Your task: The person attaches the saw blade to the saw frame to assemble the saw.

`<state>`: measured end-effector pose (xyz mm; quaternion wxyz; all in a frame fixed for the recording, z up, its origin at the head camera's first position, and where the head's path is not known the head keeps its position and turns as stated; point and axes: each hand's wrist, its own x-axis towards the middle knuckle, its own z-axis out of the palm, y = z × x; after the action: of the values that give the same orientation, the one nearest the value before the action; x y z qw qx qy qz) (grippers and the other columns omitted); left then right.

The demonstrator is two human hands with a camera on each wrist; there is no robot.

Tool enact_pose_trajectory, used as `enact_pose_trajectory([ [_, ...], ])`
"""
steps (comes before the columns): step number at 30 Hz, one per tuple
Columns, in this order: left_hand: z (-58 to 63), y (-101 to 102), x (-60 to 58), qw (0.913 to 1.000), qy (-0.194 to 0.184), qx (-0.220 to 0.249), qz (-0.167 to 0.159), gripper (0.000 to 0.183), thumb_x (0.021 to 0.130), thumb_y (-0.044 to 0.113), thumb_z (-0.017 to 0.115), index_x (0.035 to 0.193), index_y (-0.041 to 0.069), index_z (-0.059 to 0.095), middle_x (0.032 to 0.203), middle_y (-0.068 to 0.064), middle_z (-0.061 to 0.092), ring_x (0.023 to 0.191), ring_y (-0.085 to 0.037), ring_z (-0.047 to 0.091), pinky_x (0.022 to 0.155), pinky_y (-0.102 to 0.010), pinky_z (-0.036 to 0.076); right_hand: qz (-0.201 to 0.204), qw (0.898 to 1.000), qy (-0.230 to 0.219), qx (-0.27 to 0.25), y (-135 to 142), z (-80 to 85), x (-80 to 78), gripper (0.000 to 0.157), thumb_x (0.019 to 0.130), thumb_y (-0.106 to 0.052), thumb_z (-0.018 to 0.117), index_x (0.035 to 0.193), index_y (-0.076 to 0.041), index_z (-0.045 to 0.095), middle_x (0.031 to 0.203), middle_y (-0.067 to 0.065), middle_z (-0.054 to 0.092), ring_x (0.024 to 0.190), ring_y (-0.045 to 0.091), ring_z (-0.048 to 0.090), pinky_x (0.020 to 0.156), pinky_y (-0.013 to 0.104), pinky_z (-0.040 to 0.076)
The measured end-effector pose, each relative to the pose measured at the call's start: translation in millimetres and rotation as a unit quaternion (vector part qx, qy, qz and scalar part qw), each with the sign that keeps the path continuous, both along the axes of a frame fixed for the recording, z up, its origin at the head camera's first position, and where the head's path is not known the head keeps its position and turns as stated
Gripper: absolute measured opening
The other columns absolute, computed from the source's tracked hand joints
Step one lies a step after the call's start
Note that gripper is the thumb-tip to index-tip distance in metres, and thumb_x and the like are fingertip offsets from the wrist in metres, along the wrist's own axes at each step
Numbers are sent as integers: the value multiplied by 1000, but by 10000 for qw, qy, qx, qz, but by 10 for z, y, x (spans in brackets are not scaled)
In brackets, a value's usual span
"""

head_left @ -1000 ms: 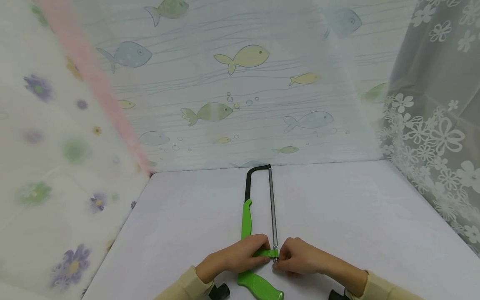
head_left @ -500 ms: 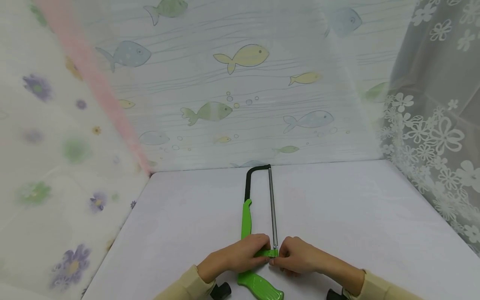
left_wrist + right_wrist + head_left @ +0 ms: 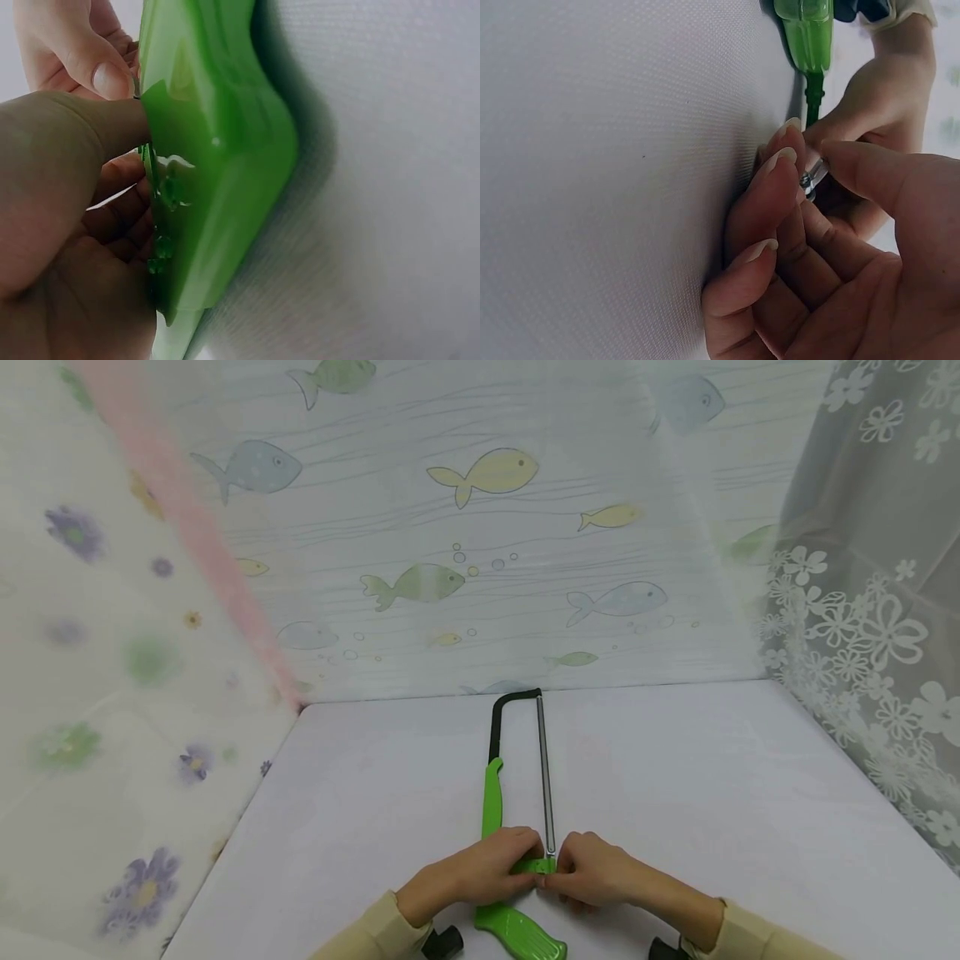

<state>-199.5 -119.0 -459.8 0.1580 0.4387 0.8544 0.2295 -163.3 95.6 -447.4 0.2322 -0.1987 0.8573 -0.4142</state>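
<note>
A hacksaw [image 3: 492,802] lies flat on the table, its black frame end far off and its green handle [image 3: 525,935] near me. Along its right side runs the thin metal blade [image 3: 545,768]. My left hand [image 3: 495,867] grips the short green arm at the blade's near end, with the thumb against the green plastic [image 3: 217,150] in the left wrist view. Just right of it, my right hand [image 3: 600,870] pinches a small metal wing nut [image 3: 817,174] between thumb and fingers. From the head, those fingers mostly hide the nut.
The white-covered table [image 3: 697,777] extends around the saw. Behind it hangs a fish-print curtain [image 3: 480,543], with a flowered sheet [image 3: 135,693] at the left and a lace curtain [image 3: 877,610] at the right. Dark wrist-worn devices [image 3: 442,942] sit by both cuffs.
My right hand has shifted slightly left, its thumb now close against the left fingertips. Metal that showed below the green arm is now covered. The saw and left hand stay nearly still.
</note>
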Motion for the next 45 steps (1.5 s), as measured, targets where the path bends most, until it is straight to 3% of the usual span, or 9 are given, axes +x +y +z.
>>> enact_pose_trajectory([
  [20,-37,-50,2,9997,-123,198,-6,12,102,23,66,108,16,59,101,13,57,89,1,51,81,-16,46,289,9992,68,-254,107,27,-17,33,95,-26,71,66,-11,71,53,-3,60,45,6,50,45,23,40],
  [31,-45,-56,-4,9992,-256,320,-34,12,103,24,65,109,16,59,102,13,58,90,3,52,81,-16,46,510,9968,-44,-611,152,5,-47,19,92,-13,73,74,-8,71,58,-4,61,48,4,51,46,20,39],
  [45,-44,-62,0,9992,-205,350,-18,12,102,24,66,108,16,59,100,13,57,89,2,52,80,-16,46,511,9975,6,-484,115,-22,-53,18,86,-12,76,70,-13,71,53,-11,56,48,2,46,46,19,36],
])
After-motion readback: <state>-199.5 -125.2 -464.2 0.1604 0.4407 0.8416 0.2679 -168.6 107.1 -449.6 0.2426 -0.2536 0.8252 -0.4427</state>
